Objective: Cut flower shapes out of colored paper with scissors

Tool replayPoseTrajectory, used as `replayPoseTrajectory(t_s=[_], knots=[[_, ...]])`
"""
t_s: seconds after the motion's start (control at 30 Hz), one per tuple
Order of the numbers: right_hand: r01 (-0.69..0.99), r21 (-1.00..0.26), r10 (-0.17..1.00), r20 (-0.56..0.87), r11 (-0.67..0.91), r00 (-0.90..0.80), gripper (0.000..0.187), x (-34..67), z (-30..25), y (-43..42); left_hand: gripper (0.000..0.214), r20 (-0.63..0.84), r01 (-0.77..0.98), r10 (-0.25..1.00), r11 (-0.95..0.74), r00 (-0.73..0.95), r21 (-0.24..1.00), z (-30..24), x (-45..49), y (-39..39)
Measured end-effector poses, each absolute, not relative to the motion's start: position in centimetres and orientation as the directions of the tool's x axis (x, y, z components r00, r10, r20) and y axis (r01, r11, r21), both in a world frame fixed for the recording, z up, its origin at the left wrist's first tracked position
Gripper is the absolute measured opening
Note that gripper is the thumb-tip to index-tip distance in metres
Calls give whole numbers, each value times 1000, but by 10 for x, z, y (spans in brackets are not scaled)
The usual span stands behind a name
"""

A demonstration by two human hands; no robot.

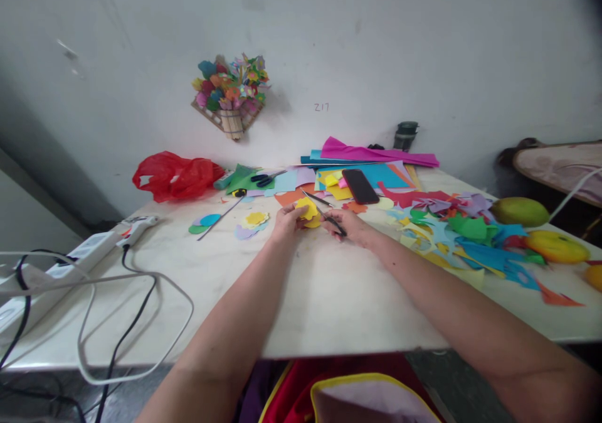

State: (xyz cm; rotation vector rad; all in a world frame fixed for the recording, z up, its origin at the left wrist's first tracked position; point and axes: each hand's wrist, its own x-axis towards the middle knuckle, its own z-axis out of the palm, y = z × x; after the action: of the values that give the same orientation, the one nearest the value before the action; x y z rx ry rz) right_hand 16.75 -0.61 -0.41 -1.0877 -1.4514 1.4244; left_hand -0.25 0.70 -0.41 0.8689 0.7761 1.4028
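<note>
My left hand (288, 219) pinches a small yellow paper piece (308, 211) above the white table (329, 291). My right hand (350, 227) grips black-handled scissors (324, 211) whose blades reach toward the yellow paper. Both hands meet near the table's middle, far from me. A cut yellow flower shape (256, 218) lies on pale paper just left of my left hand.
A phone (360, 186) rests on stacked coloured sheets (371, 159) at the back. Paper scraps (470, 235) and yellow-green fruit (520, 211) cover the right side. A red plastic bag (174, 175), a second pair of scissors (263, 178), a power strip (70, 257) and cables (122, 310) sit left.
</note>
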Motion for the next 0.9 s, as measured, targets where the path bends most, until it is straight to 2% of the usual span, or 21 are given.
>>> replayPoseTrajectory(t_s=[0.27, 0.5, 0.9], knots=[[59, -998, 954, 9, 28, -301, 18, 166, -5, -7, 22, 12, -423, 1000, 2, 29, 906, -6, -3, 9], [83, -994, 948, 44, 74, -315, 20, 166, -13, -3, 27, 49, -432, 999, -41, 9, 901, -7, -3, 8], [58, -997, 952, 24, 43, -305, 22, 167, -13, -3, 28, 37, -415, 999, -28, 14, 909, -7, -3, 7]])
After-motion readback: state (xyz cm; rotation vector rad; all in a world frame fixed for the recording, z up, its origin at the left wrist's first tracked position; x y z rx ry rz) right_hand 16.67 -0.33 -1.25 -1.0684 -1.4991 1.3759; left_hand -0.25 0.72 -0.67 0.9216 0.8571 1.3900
